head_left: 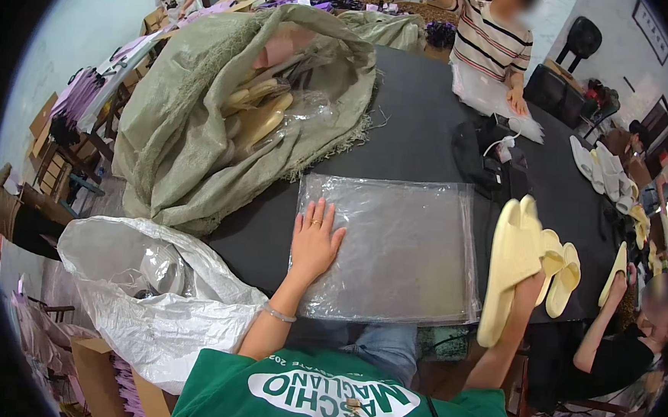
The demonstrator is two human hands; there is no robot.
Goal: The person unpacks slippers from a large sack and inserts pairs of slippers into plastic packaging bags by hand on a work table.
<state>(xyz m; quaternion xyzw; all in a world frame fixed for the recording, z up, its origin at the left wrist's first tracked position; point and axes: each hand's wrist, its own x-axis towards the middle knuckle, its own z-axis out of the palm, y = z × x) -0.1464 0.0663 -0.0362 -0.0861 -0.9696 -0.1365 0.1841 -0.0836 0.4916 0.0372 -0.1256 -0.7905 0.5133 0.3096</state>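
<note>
On clear bags (400,251) the left hand (315,245) was spread empty; beside them, unbagged yellow slippers (501,280) were gripped by the right hand (529,286).

Clear, flat, rectangular plastic bags (392,250) lay smooth and glossy, finely wrinkled, with bright reflections along the edges. Pale yellow, open-toed moulded slippers (502,287) looked matt and smooth, like foam or soft plastic. Broad black tabletop (417,95): smooth, matt, dull. Bulky olive-green sack (175,115): apparently woven plastic, rough and creased, mouth frayed into loose threads; crumpled transparent plastic film (317,112) inside it shone. Slumped white sack (180,340): crinkled, papery-looking woven plastic, faint sheen. Green short-sleeved T-shirt (212,392): soft matt cloth. Blue trousers (386,353): denim-like cloth. Open brown box (94,373): plain matt cardboard. Thin silver-coloured bracelet (278,314): metallic-looking.
</note>
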